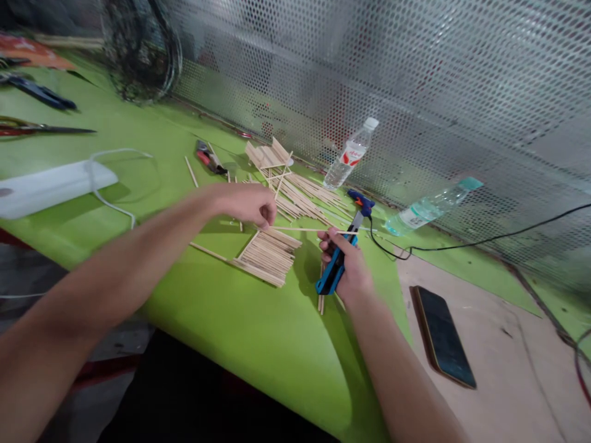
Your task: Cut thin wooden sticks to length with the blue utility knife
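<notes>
Between my two hands runs a thin wooden stick (300,229), held roughly level above a flat panel of sticks (268,255) laid side by side. My left hand (252,205) is closed in a pinch at the stick's left end, right by the panel's far edge. A blue utility knife (333,271) with its blade out is gripped in my right hand (351,267), whose thumb also presses on the stick's right part. Several loose sticks (300,197) lie in a pile behind. Past them stands a small built stick piece (269,154) with raised sides.
Beyond the sticks are a glue gun (362,202), a clear bottle (351,157) and a tilted greenish bottle (427,209). Red-handled pliers (210,157) lie left of the pile. A phone (443,335) rests at right, a white power strip (55,184) at left. Perforated metal (415,80) bounds the back.
</notes>
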### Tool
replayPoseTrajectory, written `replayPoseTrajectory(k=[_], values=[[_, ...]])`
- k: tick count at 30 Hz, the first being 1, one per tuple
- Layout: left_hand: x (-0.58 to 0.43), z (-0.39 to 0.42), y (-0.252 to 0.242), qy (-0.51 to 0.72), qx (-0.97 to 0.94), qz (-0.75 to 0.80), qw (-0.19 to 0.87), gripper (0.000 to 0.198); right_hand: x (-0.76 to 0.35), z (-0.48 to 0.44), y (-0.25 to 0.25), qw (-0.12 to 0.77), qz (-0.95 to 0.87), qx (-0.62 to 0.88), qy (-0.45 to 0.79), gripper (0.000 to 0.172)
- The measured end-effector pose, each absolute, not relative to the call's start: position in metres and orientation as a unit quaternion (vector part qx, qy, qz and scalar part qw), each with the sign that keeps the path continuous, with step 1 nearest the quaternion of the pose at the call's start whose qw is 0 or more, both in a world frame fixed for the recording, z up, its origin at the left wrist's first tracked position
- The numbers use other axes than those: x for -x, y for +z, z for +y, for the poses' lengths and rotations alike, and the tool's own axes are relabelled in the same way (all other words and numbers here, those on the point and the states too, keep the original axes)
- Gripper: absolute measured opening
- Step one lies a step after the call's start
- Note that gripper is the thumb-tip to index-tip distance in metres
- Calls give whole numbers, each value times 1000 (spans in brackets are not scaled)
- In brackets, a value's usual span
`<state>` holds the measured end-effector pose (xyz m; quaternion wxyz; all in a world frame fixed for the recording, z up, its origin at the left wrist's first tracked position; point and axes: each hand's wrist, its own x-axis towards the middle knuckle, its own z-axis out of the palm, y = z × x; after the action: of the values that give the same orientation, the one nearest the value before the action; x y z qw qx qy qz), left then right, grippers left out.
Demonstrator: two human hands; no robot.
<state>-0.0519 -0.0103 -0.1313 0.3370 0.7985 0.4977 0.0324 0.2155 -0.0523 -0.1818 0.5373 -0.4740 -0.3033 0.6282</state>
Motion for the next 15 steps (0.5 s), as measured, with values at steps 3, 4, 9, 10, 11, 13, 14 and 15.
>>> replayPoseTrajectory(k=[3, 4, 9, 10, 11, 13, 14, 15], values=[[51, -11, -131, 38, -798, 503, 330, 14, -219, -50, -178, 533, -315, 485, 618, 35], [51, -12, -131, 38, -799, 503, 328, 14, -221, -49, -176, 539, -319, 490, 606, 38], [51, -14, -128, 37, -800, 506, 322, 14, -243, -40, -165, 625, -303, 498, 519, 39], [51, -14, -128, 36, -799, 507, 320, 15, -248, -38, -164, 632, -315, 506, 495, 36], [51, -14, -127, 35, -799, 508, 319, 15, -253, -36, -163, 630, -341, 522, 464, 33], [51, -14, -127, 27, -801, 509, 314, 17, -261, -34, -165, 597, -430, 566, 372, 27], [52, -14, -127, 23, -802, 509, 311, 18, -263, -34, -167, 565, -485, 586, 320, 24], [53, -13, -128, 20, -802, 510, 309, 20, -264, -34, -169, 525, -539, 598, 277, 22]])
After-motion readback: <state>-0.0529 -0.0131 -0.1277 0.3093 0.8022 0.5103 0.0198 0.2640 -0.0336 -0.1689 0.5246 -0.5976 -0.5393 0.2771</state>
